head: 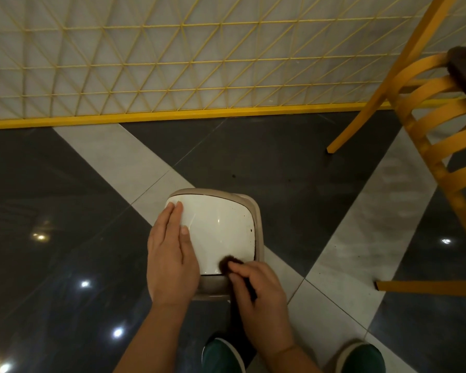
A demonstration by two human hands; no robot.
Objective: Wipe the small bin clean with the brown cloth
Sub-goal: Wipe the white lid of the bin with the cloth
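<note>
Right hand pinches the brown cloth in curled fingers and presses its wad onto the white lid of the small bin, at about 5 o'clock on the lid, close to the near edge. Left hand lies flat with straight fingers along the lid's 9 o'clock side, steadying the bin, which stands on the tiled floor just ahead of the person's green shoes. Only a small tuft of cloth shows past the fingers, so the strokes likely cover little at a time, and the dark specks near the lid's 3 o'clock edge could easily be missed. The bin looks light, and a hard push toward 12 o'clock might slide it across the glossy tiles or rock the lid if the steadying hand eases off. A yellow chair stands at 2 o'clock, well apart from the bin.
</note>
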